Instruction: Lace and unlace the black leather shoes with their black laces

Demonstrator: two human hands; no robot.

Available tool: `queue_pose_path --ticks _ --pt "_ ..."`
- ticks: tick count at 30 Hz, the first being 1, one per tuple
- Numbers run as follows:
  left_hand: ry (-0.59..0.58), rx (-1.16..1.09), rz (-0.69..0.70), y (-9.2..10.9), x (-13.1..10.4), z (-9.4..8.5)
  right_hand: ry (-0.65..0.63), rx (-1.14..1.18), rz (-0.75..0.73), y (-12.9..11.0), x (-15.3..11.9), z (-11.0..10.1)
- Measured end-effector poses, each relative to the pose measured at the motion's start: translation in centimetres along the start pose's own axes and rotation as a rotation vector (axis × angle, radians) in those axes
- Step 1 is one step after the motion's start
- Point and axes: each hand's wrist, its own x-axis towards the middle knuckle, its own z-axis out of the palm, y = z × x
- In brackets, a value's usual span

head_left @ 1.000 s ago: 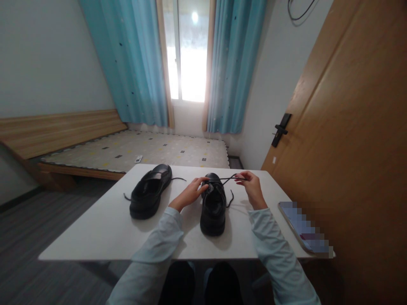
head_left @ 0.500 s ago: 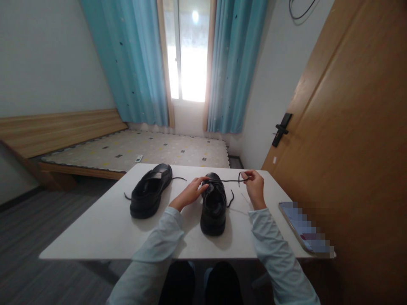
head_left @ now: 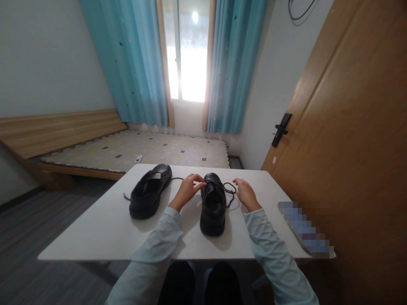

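Note:
A black lace-up shoe (head_left: 213, 218) stands on the white table (head_left: 111, 237) in front of me, toe pointing away. At its left edge, by the lacing, my left hand (head_left: 188, 191) has its thumb and fingers a little apart; the fingertips are near or touching the shoe. A black shoelace (head_left: 229, 187) lies in loose loops off the shoe's right side. Just right of those loops is my right hand (head_left: 247, 195), fingers bent and loosely apart, with no lace visible in it. Another black shoe (head_left: 144, 207) sits to the left, its lace ends lying out on both sides.
A tablet-like device (head_left: 305, 231), its screen blurred, lies at the table's right edge. Beyond the table is a bed (head_left: 159, 146) with a small white remote (head_left: 138, 159) on it. A wooden door (head_left: 349, 127) stands close on the right.
The lace stretched rightward from the shoe has been let go and now lies in loops. My right hand moved left and slightly down. My left hand drew back left from the lacing.

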Motion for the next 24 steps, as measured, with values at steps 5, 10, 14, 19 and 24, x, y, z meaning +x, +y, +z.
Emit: queue_pose_path --ticks 5,10,14,19,24 --pt "-0.01 -0.011 0.006 0.1 0.0 0.3 -0.059 0.098 -0.076 -1.5 0.4 -0.7" --pt "-0.021 -0.02 0.007 0.0 0.0 0.7 -0.146 0.346 -0.171 -4.2 0.3 -1.5" --pt "-0.014 -0.034 -0.009 0.1 0.0 1.0 -0.274 0.4 -0.198 -5.2 -0.3 -1.5" --pt "0.015 -0.016 -0.024 0.1 0.1 1.4 -0.355 0.408 -0.172 -5.1 -0.5 -1.1" --pt "0.064 0.024 -0.016 0.3 0.1 1.8 -0.369 0.408 -0.153 -5.0 -0.4 -1.1"
